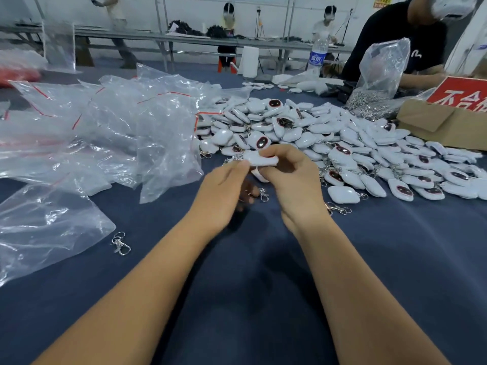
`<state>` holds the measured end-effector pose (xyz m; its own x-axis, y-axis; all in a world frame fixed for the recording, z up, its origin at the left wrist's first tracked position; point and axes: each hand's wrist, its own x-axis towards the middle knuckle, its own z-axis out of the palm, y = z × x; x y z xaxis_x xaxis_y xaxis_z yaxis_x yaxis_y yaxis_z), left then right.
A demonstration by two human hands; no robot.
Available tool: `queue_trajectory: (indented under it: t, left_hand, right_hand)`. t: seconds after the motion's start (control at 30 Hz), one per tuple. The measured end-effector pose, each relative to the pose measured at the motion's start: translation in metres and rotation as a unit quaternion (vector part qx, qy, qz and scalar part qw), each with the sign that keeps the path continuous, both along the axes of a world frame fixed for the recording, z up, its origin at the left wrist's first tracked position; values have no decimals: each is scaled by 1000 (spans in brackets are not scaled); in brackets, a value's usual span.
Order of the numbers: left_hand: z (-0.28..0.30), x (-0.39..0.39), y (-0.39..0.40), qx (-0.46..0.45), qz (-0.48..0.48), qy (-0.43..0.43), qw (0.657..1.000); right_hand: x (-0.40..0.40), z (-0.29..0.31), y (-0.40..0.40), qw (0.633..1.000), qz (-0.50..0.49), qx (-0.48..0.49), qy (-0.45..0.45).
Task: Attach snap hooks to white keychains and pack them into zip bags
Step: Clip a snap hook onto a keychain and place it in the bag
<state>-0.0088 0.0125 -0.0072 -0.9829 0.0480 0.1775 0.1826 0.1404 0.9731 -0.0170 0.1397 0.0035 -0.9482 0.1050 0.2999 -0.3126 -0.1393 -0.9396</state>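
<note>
**Both hands on one keychain, hook dangling below**

Both hands meet near the middle of the table, just near of the big pile of keychains (329, 143). The right hand (295, 180) curls its fingers round a white keychain (259, 158), and the left hand (224, 192) pinches the same piece at its left end. A snap hook (263, 194) hangs just under the hands; whether it is already clipped on cannot be told, since the fingers hide the joint.

The keychain looks like a small, light, hard shell with a smooth glossy skin, so it is likely to slip if pinched on its flat faces alone. Holding it by its edges, close to the loop end, should keep it steady while the other hand works the hook. The hook is thin metal with a sprung gate, best taken by its body so that a thumb can press the gate.

A loose hook (120, 243) lies to the near left, another (338, 208) to the right. Zip bags (110, 122) are heaped at the far left.
</note>
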Motion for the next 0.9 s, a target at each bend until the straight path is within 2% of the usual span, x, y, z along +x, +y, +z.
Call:
queue_trajectory:
  t: [0.1,0.2,0.33,0.4,0.5,0.6,0.9]
  left_hand:
    - [4,-9,-6,154,-19,-54,986]
    - [4,-13,-12,178,8,-47,983]
    - [2,-15,-15,212,22,-50,976]
    - [1,-15,-16,213,16,-45,976]
    - [0,-14,-16,197,-7,-32,980]
    - [0,-14,-16,191,-23,-46,980]
    - [0,-11,-17,141,-11,-29,990]
  right_hand:
    - [-1,-2,-3,1000,17,6,18]
    - [-3,-1,-6,1000,26,3,14]
    - [-6,-4,-4,993,73,-66,-69]
    - [-7,-8,-4,991,72,-63,-94]
    - [-6,-10,-5,994,64,-7,-87]
    - [-6,-9,-3,995,50,-3,-82]
    - [1,-2,-6,997,37,35,-61]
